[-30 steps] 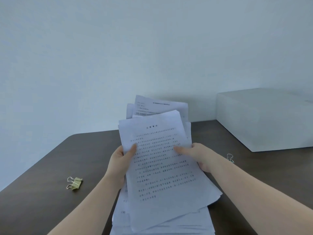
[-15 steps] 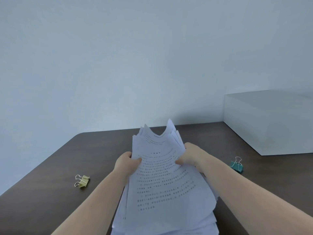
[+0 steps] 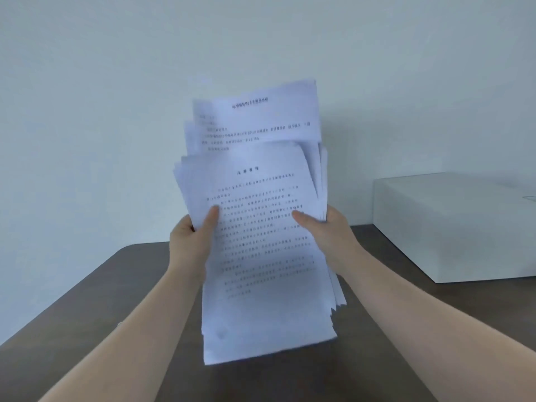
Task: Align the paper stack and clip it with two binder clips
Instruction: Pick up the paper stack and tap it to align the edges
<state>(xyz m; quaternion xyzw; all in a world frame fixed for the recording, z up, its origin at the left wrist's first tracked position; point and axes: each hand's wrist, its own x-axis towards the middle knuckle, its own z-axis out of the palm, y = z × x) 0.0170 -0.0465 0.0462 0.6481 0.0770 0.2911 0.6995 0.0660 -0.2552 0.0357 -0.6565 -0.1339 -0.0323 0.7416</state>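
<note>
A stack of white printed sheets stands nearly upright in the air above the dark table. My left hand grips its left edge, thumb on the front page. My right hand grips the right edge the same way. The sheets are uneven: several stick up higher at the back, and the lower edges fan out at the right. Neither binder clip shows in the view; my arms and the paper cover where they lay.
A white box sits at the right of the table against the pale wall. The table's rounded far-left corner lies just left of my left hand.
The stack went from bent and low over the table to lifted upright and straight, with the back sheets sliding up higher. The yellow and teal clips have dropped out of sight.
</note>
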